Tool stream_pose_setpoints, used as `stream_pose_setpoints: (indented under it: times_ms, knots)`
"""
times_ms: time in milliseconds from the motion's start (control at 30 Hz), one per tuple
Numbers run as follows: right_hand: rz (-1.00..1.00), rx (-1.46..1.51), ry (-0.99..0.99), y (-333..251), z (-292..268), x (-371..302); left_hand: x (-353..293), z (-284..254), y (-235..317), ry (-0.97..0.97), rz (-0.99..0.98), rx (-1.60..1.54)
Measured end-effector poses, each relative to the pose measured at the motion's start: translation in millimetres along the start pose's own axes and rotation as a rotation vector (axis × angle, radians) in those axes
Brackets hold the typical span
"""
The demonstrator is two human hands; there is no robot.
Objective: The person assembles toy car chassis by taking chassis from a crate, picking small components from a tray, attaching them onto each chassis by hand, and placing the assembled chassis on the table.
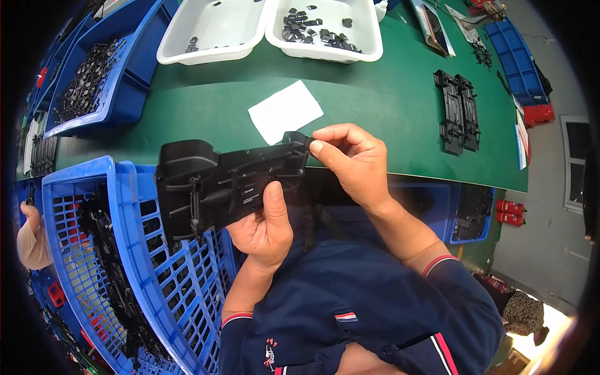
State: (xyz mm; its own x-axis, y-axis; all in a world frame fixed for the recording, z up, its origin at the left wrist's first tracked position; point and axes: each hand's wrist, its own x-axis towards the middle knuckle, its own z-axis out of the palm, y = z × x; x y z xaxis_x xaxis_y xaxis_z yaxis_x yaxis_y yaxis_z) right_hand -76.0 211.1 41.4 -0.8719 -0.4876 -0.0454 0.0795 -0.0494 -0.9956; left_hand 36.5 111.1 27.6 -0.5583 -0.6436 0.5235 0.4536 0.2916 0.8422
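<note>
A black plastic toy-car chassis [240, 187] is held up over the table's front edge, its long side slanting up to the right. My left hand [265, 228] grips it from below, thumb pressed on its face. At the chassis's right end, the thumb and forefinger of my right hand [353, 159] pinch together at its corner. Whatever small piece may be between those fingertips is too hidden to name. A white sheet of paper [286, 112] lies on the green table [387, 94] just behind the chassis.
Two white tubs [215, 53] with small black parts stand at the back. A blue bin [134, 94] of black pieces is at the left, above a blue slatted crate [109, 181] holding more chassis. Two black chassis [459, 112] lie at the right. Another person's hand [30, 215] shows far left.
</note>
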Motion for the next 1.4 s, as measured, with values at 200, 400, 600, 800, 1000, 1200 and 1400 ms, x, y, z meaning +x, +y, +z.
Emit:
stream_pose_setpoints:
  times_ms: [200, 400, 600, 800, 1000, 1200, 1400]
  knots:
    - [0.009, 0.009, -0.006, -2.1, -0.5, -1.2, -2.9, 1.9, 1.8, 0.028, -0.002, -0.006]
    - [0.071, -0.015, -0.08, -4.9, -10.1, 6.8, -0.5, -4.4, 2.4, -0.075, -0.007, 0.058]
    - [0.11, -0.049, -0.141, -10.1, -10.4, 12.9, -0.3, -13.0, -4.0, -0.066, -0.041, 0.078]
    - [-0.018, -0.14, -0.137, -22.5, -29.5, 46.4, 0.7, -21.9, -15.3, 0.224, -0.346, -0.21]
    - [-0.427, -0.731, 0.147, -40.7, -39.9, 163.9, -4.5, -28.0, -16.9, 0.221, -0.45, -0.262]
    - [-0.175, -1.284, -0.071, -16.2, -43.9, 230.6, -15.2, -38.7, -16.2, 0.22, -0.52, -0.253]
    - [-0.27, -1.315, -0.063, -13.8, -44.4, 223.5, -16.6, -37.0, -8.2, 0.238, -0.495, -0.236]
